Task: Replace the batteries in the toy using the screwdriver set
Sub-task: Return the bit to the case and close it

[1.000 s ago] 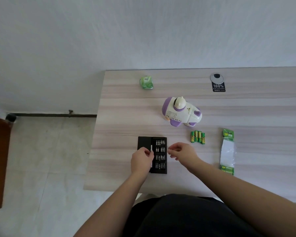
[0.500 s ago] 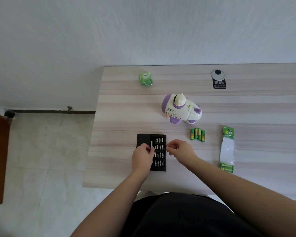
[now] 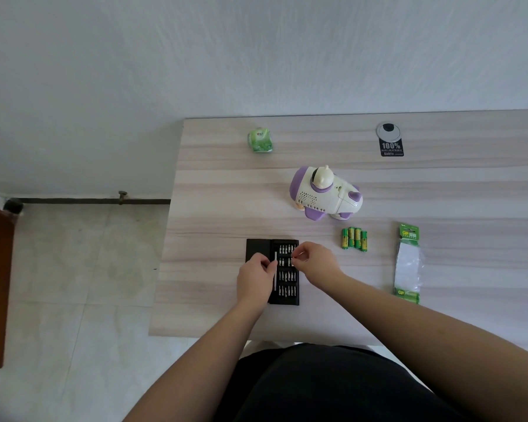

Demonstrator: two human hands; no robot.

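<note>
A black screwdriver set (image 3: 284,281) lies open near the table's front edge, rows of small bits in its tray. My left hand (image 3: 255,280) rests over the case's left part and grips the slim silver screwdriver handle (image 3: 276,269). My right hand (image 3: 316,261) hovers over the upper rows of bits and pinches a small bit between thumb and fingers. The white and purple toy (image 3: 325,194) stands further back. Several loose green batteries (image 3: 354,238) lie to the right of the case.
A torn green battery pack (image 3: 408,264) lies at the right. A green tissue packet (image 3: 259,140) and a round cable grommet with a black label (image 3: 389,138) sit near the table's far edge. The table's left edge drops to a tiled floor.
My right hand has moved left, from beside the case to over its upper bit rows. My left hand stays on the case with the handle.
</note>
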